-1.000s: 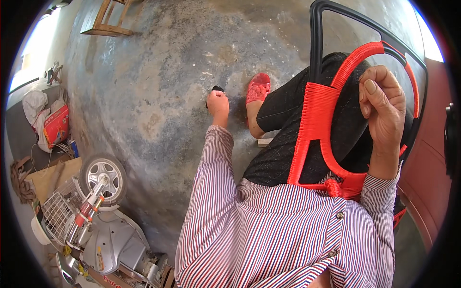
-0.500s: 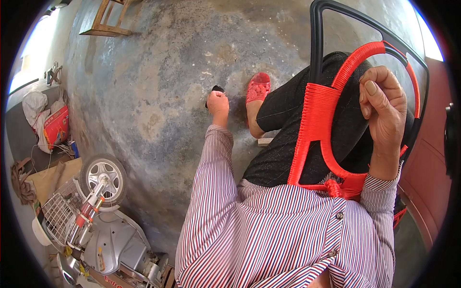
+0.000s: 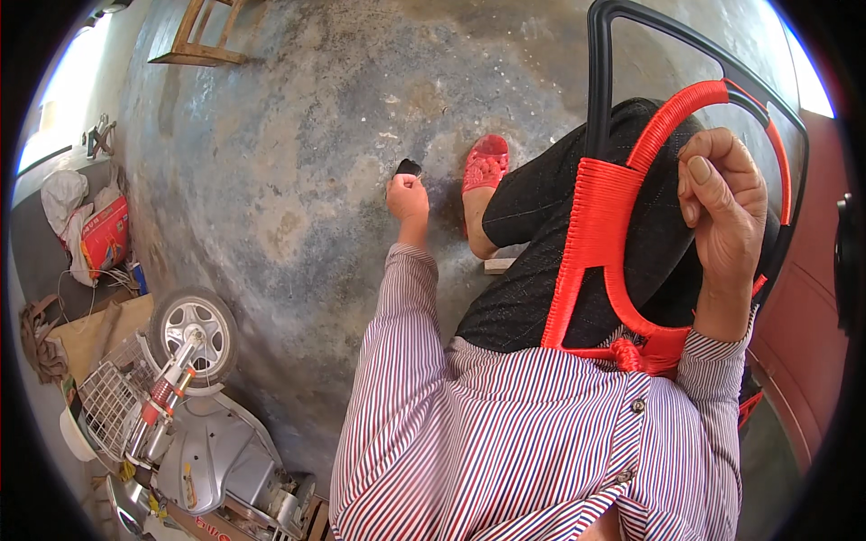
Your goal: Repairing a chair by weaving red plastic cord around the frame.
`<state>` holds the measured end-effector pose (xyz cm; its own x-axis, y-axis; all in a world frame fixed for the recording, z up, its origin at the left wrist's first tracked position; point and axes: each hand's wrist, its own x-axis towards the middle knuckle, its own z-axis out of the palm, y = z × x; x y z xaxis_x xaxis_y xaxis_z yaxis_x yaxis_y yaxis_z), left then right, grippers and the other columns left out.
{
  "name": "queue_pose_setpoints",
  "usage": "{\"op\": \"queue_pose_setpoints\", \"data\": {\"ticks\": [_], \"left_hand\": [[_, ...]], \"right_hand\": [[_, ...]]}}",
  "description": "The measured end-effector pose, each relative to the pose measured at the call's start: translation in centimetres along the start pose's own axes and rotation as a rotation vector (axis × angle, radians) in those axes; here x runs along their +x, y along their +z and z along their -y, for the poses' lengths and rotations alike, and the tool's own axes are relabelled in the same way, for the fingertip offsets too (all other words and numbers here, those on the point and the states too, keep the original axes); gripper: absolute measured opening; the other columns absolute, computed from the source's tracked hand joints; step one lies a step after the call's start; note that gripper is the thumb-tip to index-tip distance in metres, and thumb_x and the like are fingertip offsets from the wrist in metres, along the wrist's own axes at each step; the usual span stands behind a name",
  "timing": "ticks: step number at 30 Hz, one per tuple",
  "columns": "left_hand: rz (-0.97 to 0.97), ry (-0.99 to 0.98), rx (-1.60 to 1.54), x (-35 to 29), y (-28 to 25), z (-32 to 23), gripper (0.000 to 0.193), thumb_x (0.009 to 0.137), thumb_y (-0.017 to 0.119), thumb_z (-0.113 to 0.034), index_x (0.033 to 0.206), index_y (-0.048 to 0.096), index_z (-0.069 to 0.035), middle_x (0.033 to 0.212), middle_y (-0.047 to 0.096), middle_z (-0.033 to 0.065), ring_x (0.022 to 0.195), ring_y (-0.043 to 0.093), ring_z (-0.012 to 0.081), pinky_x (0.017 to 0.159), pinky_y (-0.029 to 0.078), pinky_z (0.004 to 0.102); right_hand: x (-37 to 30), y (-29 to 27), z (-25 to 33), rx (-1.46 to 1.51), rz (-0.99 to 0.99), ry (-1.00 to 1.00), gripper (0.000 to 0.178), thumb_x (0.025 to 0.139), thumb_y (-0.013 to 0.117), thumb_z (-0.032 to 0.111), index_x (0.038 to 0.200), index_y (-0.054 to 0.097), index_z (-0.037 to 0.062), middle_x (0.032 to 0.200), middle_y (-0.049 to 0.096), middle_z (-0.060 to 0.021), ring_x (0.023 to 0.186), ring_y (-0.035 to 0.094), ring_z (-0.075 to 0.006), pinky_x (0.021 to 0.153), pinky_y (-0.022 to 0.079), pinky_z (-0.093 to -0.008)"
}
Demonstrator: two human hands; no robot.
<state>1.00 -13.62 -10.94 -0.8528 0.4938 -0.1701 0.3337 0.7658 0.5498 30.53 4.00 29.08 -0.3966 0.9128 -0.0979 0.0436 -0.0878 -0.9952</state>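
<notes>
My left hand (image 3: 409, 198) is closed, stretched out above the floor, with a small black object (image 3: 409, 168) at its fingertips; its kind is too small to tell. Across my lap leans a black tubular frame (image 3: 596, 90), partly wrapped in red cord (image 3: 599, 209). The cord covers a curved loop and a broad flat panel, with a red knot (image 3: 626, 352) near my waist. My right hand (image 3: 727, 191) is raised inside the loop, thumb pressed to the curled fingers. Anything in that pinch is hidden.
A silver scooter (image 3: 207, 451) with a wire basket (image 3: 113, 397) stands at the lower left. Beyond it lies a red and white bag (image 3: 105, 239). A wooden stool (image 3: 194, 45) is at the far left. My foot wears a red slipper (image 3: 487, 162). A red door (image 3: 803, 316) is at right.
My left hand has drawn slightly toward me and turned a little, showing more of the black object. The red-wrapped frame and my right hand have shifted very slightly to the right.
</notes>
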Motion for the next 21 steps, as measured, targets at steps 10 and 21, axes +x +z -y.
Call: {"op": "queue_pose_setpoints", "data": {"ticks": [10, 21], "left_hand": [[0.006, -0.057, -0.121, 1.8, -0.5, 0.8, 0.007, 0.075, 0.070, -0.008, 0.079, 0.064, -0.008, 0.078, 0.066, 0.0068, 0.071, 0.064, 0.0228, 0.068, 0.050, 0.0359], [0.019, -0.017, -0.018, 3.1, 0.4, 0.8, 0.005, 0.078, 0.069, -0.014, 0.082, 0.066, -0.010, 0.075, 0.068, 0.0052, 0.070, 0.065, 0.0207, 0.067, 0.051, 0.0341]], "right_hand": [[0.0, 0.0, -0.1, -0.011, 0.008, -0.009, 0.016, 0.090, 0.066, 0.014, 0.095, 0.063, -0.0005, 0.068, 0.057, -0.0013, 0.050, 0.046, -0.0014, 0.044, 0.033, -0.0142], [0.1, -0.1, 0.0, -0.024, 0.009, -0.007, 0.016, 0.090, 0.066, 0.014, 0.095, 0.063, -0.0010, 0.068, 0.056, -0.0013, 0.050, 0.046, -0.0019, 0.044, 0.033, -0.0146]]}}
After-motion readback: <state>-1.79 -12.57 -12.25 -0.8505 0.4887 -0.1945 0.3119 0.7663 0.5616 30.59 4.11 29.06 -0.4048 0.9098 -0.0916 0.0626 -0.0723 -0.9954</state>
